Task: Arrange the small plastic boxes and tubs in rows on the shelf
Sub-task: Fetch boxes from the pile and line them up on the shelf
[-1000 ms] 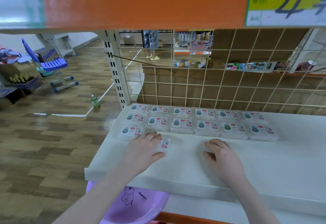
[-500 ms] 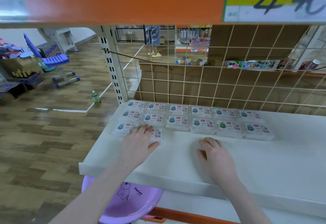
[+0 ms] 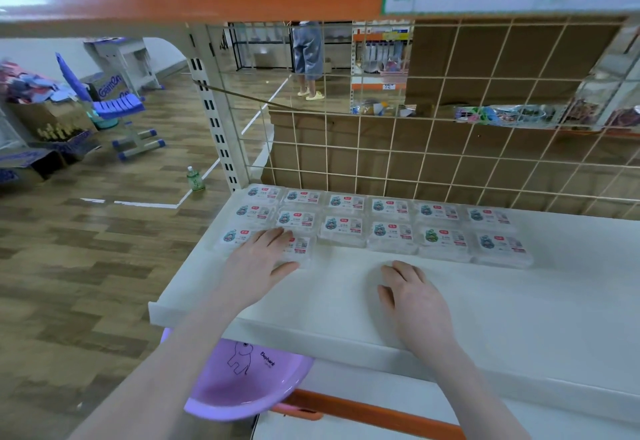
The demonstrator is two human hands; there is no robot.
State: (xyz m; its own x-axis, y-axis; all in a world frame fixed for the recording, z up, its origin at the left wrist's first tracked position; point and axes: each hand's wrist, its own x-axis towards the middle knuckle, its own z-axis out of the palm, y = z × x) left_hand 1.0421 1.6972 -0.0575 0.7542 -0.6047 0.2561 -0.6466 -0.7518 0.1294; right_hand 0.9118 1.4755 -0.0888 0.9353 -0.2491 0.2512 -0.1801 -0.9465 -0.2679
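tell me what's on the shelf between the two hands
Nothing: the head view shows only bare white shelf between the left hand and the right hand.

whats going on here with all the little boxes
A person is lining up small plastic boxes in rows on a white shelf. Two full rows sit at the back by the wire grid, and a third row is just starting at the left end. The left hand rests flat on the newest box there; the right hand lies on the bare shelf, holding nothing.

Wood-plank floor (image 3: 86, 266), wire-grid backing (image 3: 450, 149), blue chair (image 3: 114, 107).
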